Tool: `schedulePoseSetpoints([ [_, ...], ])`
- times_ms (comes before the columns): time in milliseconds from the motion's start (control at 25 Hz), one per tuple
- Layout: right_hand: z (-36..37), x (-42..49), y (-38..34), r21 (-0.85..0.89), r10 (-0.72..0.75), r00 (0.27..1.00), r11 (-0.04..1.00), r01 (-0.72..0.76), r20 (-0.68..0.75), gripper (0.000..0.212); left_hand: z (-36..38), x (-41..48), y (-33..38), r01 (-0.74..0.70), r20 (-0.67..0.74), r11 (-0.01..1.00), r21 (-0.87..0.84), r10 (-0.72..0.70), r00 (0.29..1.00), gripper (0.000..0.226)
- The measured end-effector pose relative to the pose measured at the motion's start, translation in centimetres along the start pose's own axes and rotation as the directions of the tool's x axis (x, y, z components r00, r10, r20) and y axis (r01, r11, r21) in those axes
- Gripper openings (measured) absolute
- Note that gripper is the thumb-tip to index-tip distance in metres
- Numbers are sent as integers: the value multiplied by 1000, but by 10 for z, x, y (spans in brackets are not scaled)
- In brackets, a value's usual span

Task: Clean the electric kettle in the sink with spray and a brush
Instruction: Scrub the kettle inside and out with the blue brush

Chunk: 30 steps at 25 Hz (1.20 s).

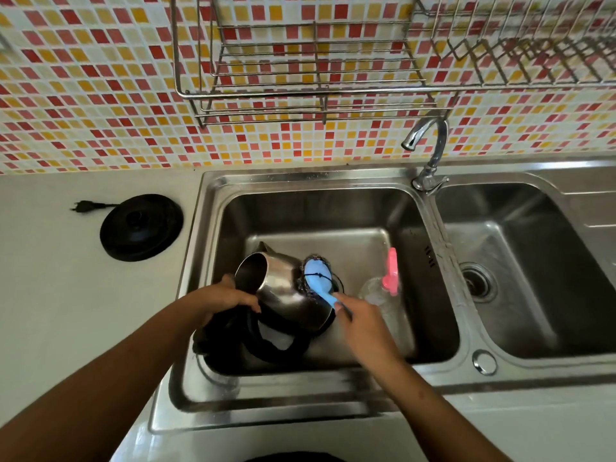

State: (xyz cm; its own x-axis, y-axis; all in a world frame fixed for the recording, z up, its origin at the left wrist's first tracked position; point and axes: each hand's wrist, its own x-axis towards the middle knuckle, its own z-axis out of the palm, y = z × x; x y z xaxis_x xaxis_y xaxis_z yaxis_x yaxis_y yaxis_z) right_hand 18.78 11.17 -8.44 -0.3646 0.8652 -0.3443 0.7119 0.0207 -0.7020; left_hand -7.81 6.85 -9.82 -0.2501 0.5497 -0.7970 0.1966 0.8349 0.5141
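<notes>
Two hands working in sink: left hand gripping kettle rim, right hand pinching blue brush against kettle's side.

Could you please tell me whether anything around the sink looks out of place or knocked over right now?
The spray bottle lies on its side in the left basin beside the kettle, not upright. The kettle is tilted too, but the left hand holds it deliberately while the right hand scrubs with the brush. Nothing looks spilled.

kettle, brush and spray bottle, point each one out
kettle (283,291): head view, steel side of its body
brush (318,278): head view, blue back of its head
spray bottle (390,271): head view, pink trigger top
</notes>
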Motion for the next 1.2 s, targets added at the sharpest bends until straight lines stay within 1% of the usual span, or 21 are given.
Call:
schedulePoseSetpoints([
  [80,4,-7,-20,45,-106,994,993,106,-6,35,-2,-3,0,-20,-17,998,61,22,1000,101],
  [160,9,11,-27,28,-125,991,992,126,-48,35,-2,-7,3,-37,-6,996,86,38,999,98],
  [200,9,23,-26,-2,-88,995,996,88,-52,35,-1,-8,3,-55,6,994,90,55,998,95],
  [280,5,42,-9,-38,37,999,999,-38,-30,34,0,-14,4,-113,53,989,96,108,993,91],
  [360,-3,33,3,-27,125,992,992,-125,8,34,-1,-13,0,-190,100,975,114,179,979,95],
  [400,-5,24,3,1,110,994,994,-110,21,33,-1,-12,-1,-216,120,967,135,200,972,99],
  [440,-6,14,-5,41,59,998,997,-60,28,32,-1,-10,-3,-239,132,959,150,221,966,101],
  [520,-3,12,-25,100,-68,998,993,69,-8,33,-1,-7,-1,-258,130,954,155,239,962,101],
  [560,0,16,-33,110,-94,995,989,97,-28,33,0,-7,0,-260,131,953,152,242,962,99],
  [600,4,23,-37,104,-85,996,991,89,-39,33,0,-7,0,-268,137,952,148,248,959,97],
  [640,10,32,-34,74,-50,998,996,53,-48,33,0,-7,0,-271,144,951,151,250,957,94],
  [720,13,46,-12,-16,86,996,996,-87,-29,32,-2,-6,-4,-282,165,942,180,254,953,95],
  [800,6,38,7,-13,201,979,979,-201,-12,32,-3,-4,-6,-295,174,931,216,260,950,98],
  [840,3,28,10,24,187,982,982,-186,-16,33,-4,-2,-6,-299,177,928,220,264,948,99],
  [960,6,7,-9,185,3,1000,983,3,-28,33,-6,3,-9,-297,174,931,211,264,949,101],
  [1000,9,6,-17,200,-31,998,979,40,-46,33,-7,5,-12,-293,176,935,199,260,949,101],
  [1040,15,10,-18,182,-22,998,983,33,-63,34,-9,5,-14,-289,181,940,182,257,949,100],
  [1120,21,31,-5,51,87,994,995,-84,-65,33,-11,5,-18,-283,182,947,153,254,950,99],
  [1200,14,41,16,-54,230,973,972,-230,-11,32,-9,3,-19,-292,179,948,128,267,947,100],
])
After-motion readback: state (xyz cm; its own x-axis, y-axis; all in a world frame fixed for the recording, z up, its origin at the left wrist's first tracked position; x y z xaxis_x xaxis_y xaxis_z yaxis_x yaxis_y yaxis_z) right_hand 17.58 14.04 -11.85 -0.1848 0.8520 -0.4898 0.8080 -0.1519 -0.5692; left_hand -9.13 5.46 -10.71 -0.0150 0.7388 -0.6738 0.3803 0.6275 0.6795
